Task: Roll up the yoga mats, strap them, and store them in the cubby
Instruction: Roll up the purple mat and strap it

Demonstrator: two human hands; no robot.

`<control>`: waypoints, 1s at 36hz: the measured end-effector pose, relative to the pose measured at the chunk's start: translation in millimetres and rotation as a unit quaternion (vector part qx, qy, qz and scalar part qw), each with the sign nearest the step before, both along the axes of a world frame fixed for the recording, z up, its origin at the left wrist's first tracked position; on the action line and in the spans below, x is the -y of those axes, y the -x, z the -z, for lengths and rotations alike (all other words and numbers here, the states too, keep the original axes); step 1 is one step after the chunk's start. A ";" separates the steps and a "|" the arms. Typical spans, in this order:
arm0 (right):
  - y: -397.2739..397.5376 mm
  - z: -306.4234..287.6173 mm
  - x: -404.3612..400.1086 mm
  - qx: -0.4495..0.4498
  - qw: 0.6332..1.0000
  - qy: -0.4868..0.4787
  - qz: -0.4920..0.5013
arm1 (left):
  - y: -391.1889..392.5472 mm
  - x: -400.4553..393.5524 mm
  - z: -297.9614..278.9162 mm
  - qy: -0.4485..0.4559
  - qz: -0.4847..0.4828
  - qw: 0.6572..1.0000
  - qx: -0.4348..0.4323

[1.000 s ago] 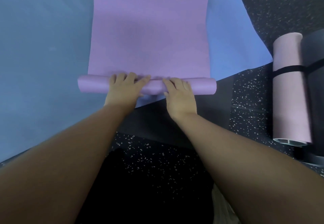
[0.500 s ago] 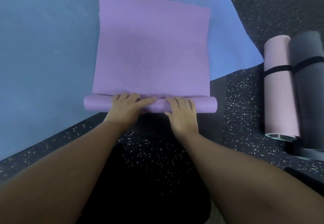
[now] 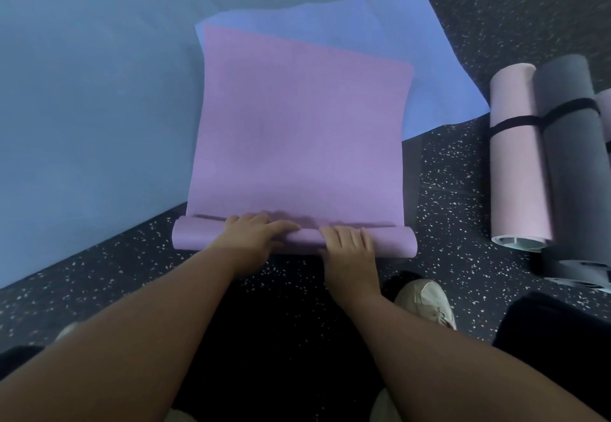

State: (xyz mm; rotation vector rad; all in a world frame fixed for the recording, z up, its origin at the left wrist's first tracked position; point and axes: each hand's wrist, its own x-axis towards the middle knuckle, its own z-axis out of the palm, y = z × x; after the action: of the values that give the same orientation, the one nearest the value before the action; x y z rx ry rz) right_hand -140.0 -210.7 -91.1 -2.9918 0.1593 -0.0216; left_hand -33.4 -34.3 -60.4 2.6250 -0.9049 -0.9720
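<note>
A purple yoga mat (image 3: 297, 130) lies flat on the floor, with its near end wound into a thin roll (image 3: 195, 236). My left hand (image 3: 251, 240) rests on the roll left of centre, fingers pointing right along it. My right hand (image 3: 350, 253) presses on the roll just right of centre, fingers laid over its top. The mat's far part overlaps a blue mat (image 3: 363, 18). The roll itself sits on the dark speckled floor.
A large grey-blue mat (image 3: 92, 107) covers the floor on the left. At the right lie a rolled pink mat (image 3: 519, 173) and a rolled grey mat (image 3: 575, 173), each bound by a black strap (image 3: 515, 122). My pale shoe (image 3: 426, 299) is near my right wrist.
The rolled end has come toward me, off the blue mat and onto the dark floor. The purple mat's far edge is now in view. Both hands have stayed on the roll.
</note>
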 end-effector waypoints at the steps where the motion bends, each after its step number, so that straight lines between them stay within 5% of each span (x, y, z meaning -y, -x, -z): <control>1: 0.3 -0.4 -1.4 -0.015 1.000 -0.006 0.006 | 0.4 0.2 -0.3 -0.002 0.000 1.000 0.002; 11: -2.6 -2.3 -2.6 -0.095 0.995 -0.015 0.029 | 11.5 -1.5 12.6 0.025 0.028 0.990 0.134; 17: -15.5 -8.0 1.3 -0.131 0.990 -0.048 0.023 | -0.3 7.0 13.6 -0.016 0.033 0.993 0.111; 21: -23.6 -8.9 4.8 -0.155 0.986 -0.066 0.020 | -3.7 7.6 15.9 0.016 0.043 0.984 0.169; 36: -57.6 -11.7 18.3 -0.152 0.987 -0.043 -0.004 | 10.3 13.0 23.8 0.092 0.041 0.959 0.263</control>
State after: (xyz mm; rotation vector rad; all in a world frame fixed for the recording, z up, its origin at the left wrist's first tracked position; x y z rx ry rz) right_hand -82.4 -229.0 -79.4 -2.8904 0.1748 0.4318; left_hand -43.7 -47.2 -84.2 2.7372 -1.1535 -0.1720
